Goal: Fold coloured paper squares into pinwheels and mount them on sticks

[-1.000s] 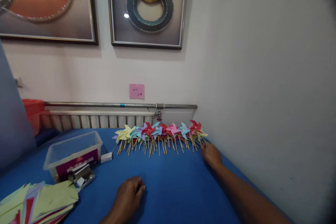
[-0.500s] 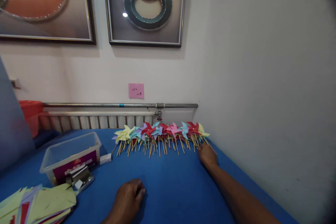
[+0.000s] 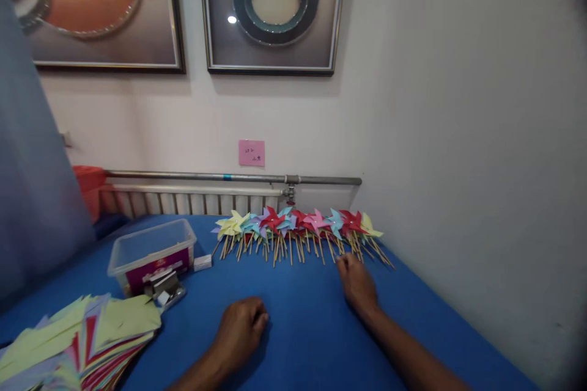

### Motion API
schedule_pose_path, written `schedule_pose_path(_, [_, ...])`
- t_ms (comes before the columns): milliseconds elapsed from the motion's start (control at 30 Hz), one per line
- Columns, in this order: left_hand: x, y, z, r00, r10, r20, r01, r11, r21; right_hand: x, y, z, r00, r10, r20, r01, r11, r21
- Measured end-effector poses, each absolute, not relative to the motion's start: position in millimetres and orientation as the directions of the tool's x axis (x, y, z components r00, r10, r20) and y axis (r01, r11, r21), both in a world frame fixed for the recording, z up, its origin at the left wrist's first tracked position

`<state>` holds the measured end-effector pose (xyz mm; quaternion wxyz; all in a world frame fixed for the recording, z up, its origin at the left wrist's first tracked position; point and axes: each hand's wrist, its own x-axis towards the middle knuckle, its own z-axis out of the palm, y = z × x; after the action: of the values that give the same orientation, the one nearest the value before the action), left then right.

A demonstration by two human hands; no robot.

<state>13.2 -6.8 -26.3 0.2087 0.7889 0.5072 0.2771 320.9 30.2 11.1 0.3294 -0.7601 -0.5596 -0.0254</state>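
Blue bench [image 3: 302, 330] fills the view, running to the wall. Along its far edge lies the row of pinwheels [image 3: 298, 223], paper heads to the wall and sticks fanned toward us. A stack of cut paper [image 3: 87, 336] sits near left, with a clear plastic tub [image 3: 153, 247] behind it. The right hand [image 3: 358, 284] lies flat and empty, fingers loosely together, tips just short of the sticks at the row's right end, near the yellow pinwheel [image 3: 369, 227]. The left hand [image 3: 241, 330] rests mid-bench in a loose fist. This looks like the laying-down step at the row. Any next pickup calls for crossing to that paper stack.
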Motion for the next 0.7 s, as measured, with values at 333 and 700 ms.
schedule_pose_path(333, [-4, -8, -1, 0.324, 0.903, 0.281, 0.834, -0.413, 0.366, 138, -47, 2, -0.028, 0.91, 0.413, 0.489, 0.373, -0.789])
schedule_pose_path(700, [-107, -105, -27, 0.083, 0.632, 0.77, 0.887, -0.399, 0.233, 125, -51, -25, -0.224, 0.922, 0.315, 0.498, 0.386, -0.776])
